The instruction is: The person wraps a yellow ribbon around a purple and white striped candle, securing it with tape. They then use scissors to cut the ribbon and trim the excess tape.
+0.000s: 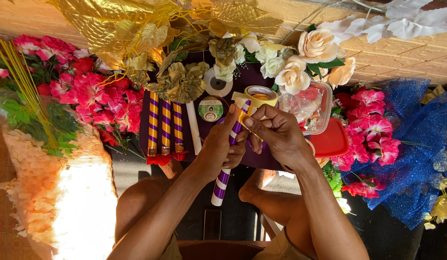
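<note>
At the far left, we see a clear bag of pale petals (50, 192) washed out by glare, its contents hard to read. Three gold-and-purple sticks (165, 126) lie beside a round green-labelled spool (211, 109). Our left hand (218, 149) has its fingers closed around a white-and-purple striped stick (222, 182), which runs from low near our knees up and slightly right, its top hidden by fingers. Our right hand (276, 135) pinches yellow ribbon from the roll (261, 95). A red lid (331, 140) sits half covered.
</note>
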